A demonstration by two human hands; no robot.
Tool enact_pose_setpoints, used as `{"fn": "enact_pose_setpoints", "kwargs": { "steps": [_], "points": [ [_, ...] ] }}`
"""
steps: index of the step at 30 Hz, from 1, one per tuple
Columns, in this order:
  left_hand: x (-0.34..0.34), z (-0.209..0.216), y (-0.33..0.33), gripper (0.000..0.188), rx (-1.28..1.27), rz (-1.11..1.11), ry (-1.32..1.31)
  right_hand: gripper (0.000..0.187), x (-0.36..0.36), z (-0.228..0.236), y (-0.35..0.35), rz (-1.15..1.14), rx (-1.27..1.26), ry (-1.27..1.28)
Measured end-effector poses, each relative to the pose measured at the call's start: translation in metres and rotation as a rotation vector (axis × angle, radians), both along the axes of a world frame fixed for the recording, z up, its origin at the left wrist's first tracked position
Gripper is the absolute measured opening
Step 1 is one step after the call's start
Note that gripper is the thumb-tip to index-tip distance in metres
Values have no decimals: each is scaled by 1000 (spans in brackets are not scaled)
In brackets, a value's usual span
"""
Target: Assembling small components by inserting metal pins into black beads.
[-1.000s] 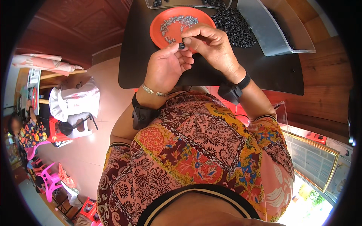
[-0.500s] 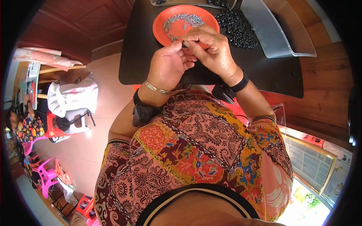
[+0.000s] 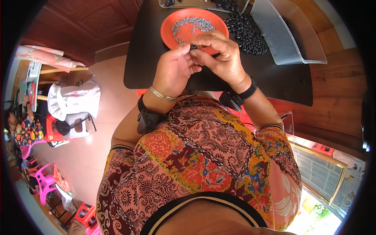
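Note:
A small black plastic piece [image 3: 193, 46] is pinched at the fingertips of my left hand [image 3: 173, 70]. My right hand [image 3: 222, 58] meets it from the other side, thumb and forefinger closed at the same piece; whether a tiny screw is also between them is hidden. Just beyond both hands lies an orange-red plate [image 3: 168, 34] with a scatter of small silvery screws [image 3: 194, 24]. To its right a heap of small black plastic parts [image 3: 250, 37] spreads over the black table [image 3: 143, 58].
A grey clear plastic bin [image 3: 274, 35] lies at the table's right, with black parts inside. A tray edge [image 3: 188, 6] shows at the far side. Leftward on the floor are a white sack [image 3: 74, 98], pink stools [image 3: 46, 182] and another person [image 3: 27, 129].
My hands stay together at the fingertips, and the black piece now shows more between them. The whole view has shifted slightly.

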State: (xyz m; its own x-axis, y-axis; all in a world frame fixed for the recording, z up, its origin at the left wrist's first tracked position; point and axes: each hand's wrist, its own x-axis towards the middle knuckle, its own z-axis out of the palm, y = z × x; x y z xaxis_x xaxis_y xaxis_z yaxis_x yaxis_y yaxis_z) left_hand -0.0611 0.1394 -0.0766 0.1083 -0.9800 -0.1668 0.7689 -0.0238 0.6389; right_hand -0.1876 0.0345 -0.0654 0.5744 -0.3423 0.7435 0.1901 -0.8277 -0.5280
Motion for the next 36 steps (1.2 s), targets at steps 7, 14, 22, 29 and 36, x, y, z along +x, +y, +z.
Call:
{"fn": "enact_pose_setpoints", "kwargs": {
  "steps": [7, 14, 22, 29, 36],
  "points": [
    [7, -2, 2, 32, -150, -89, -61, 28, -6, 3, 1, 188, 409, 25],
    [-1, 6, 3, 26, -189, -16, -120, 29, -6, 5, 2, 202, 361, -8],
    [-1, 5, 2, 23, -174, 9, -106, 31, -7, 7, 5, 166, 353, 6],
    [0, 4, 2, 24, -216, -8, -117, 33, -6, 10, 7, 147, 343, -16],
    [0, 3, 2, 26, -224, -27, -134, 34, -6, 14, 9, 72, 159, 34]
  ]
}}
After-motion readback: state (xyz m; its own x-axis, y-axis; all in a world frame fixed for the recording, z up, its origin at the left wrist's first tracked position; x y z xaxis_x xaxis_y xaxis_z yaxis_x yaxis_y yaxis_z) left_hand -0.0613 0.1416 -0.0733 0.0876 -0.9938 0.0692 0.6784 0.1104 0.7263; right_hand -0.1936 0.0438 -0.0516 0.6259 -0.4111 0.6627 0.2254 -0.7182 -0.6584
